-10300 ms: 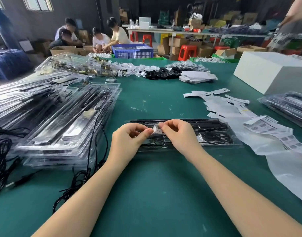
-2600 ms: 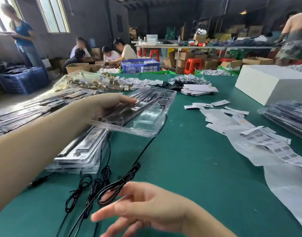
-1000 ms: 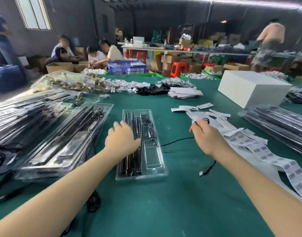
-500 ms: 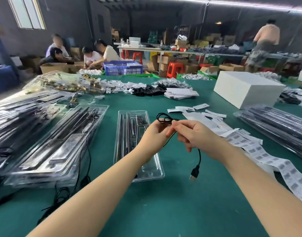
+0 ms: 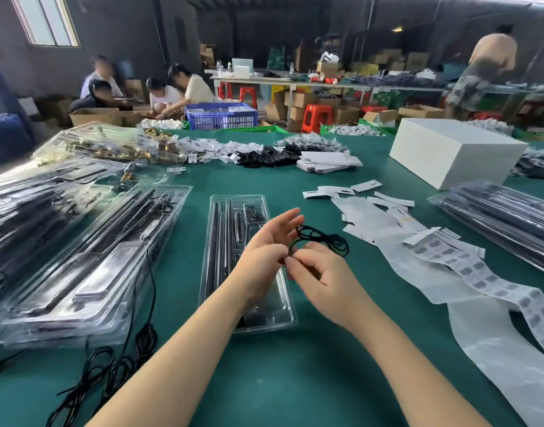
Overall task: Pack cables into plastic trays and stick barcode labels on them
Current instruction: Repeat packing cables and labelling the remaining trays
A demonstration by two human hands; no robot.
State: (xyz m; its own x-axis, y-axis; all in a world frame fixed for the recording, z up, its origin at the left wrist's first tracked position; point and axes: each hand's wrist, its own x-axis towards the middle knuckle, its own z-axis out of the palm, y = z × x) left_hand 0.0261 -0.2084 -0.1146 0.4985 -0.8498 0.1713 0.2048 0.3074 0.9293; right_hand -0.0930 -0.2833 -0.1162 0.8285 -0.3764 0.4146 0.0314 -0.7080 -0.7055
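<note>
The green table (image 5: 295, 380) spreads under both my forearms, which reach in from the near edge and meet above the clear plastic tray (image 5: 230, 241) lying lengthwise before me. My left hand (image 5: 264, 257) hovers over the tray's right side, palm turned inward, upper fingers straight and fanned, thumb and forefinger meeting on the black cable (image 5: 321, 238). My right hand (image 5: 318, 272), just right of the tray, curls knuckles-up and pinches the same cable, whose small coiled loops stand above my fingertips.
</note>
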